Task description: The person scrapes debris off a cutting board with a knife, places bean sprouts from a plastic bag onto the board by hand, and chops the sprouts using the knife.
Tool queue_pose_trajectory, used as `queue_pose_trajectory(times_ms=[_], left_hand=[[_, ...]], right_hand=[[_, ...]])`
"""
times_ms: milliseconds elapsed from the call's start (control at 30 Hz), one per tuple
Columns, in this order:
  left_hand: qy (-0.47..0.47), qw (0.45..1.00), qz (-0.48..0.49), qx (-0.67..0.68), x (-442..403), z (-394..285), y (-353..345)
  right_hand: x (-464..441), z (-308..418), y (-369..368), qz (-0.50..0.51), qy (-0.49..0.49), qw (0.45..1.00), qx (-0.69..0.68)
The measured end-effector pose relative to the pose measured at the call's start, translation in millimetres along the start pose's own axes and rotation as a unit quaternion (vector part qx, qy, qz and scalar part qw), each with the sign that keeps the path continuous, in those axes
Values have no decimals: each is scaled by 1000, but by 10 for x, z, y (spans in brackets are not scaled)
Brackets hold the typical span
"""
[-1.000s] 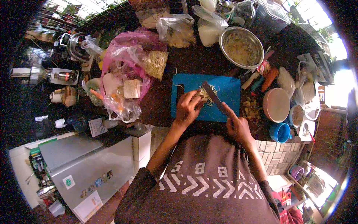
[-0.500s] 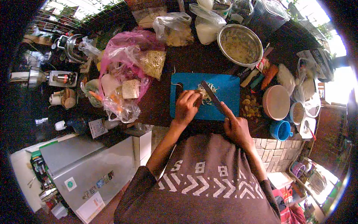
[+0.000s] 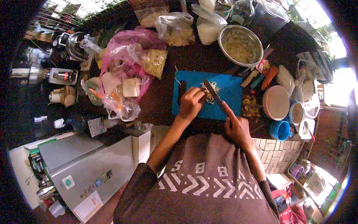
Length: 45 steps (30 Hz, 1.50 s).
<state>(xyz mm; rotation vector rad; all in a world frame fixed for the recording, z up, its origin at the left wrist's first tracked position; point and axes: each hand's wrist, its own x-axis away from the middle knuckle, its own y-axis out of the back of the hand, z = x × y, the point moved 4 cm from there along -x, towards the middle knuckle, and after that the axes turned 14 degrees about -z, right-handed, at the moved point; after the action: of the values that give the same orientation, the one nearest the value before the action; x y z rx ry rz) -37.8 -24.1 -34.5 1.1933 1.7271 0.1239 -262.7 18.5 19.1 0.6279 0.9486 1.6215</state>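
A blue cutting board [image 3: 231,108] lies on the dark table, with a small pile of bean sprouts [image 3: 215,89] near its middle. My left hand [image 3: 191,102] is closed, its curled fingertips pressing the near side of the pile beside the blade. What sits under those fingers is mostly hidden. My right hand [image 3: 237,129] grips a knife [image 3: 214,92] by the handle, index finger stretched along its top. The blade slants up and left across the sprouts. One stray sprout hangs over the board's left end, near its dark handle slot.
Left of the board, a pink plastic bag [image 3: 125,43] lies with a bag of sprouts [image 3: 154,63] and a pale block [image 3: 131,87]. A metal bowl [image 3: 241,46] stands behind; a pink bowl [image 3: 276,102], blue mug [image 3: 280,130] and carrot [image 3: 269,77] are at the right.
My left hand and the knife have shifted slightly right and up in the view, along with the board. The knife still lies across the sprouts.
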Motion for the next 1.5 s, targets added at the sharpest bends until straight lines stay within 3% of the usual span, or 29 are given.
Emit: queue_pose_trajectory(times_ms=[467, 633, 1000, 1500], left_hand=[[-11, 1000, 8, 12, -65, -78, 69], [25, 999, 9, 22, -19, -34, 52], [26, 1000, 13, 6, -2, -40, 32], [21, 1000, 16, 7, -79, -86, 17]], right_hand=[[15, -29, -35, 8, 20, 1000, 15], [22, -15, -43, 5, 37, 999, 21], [55, 47, -12, 24, 91, 986, 136], [72, -2, 15, 20, 85, 990, 109]])
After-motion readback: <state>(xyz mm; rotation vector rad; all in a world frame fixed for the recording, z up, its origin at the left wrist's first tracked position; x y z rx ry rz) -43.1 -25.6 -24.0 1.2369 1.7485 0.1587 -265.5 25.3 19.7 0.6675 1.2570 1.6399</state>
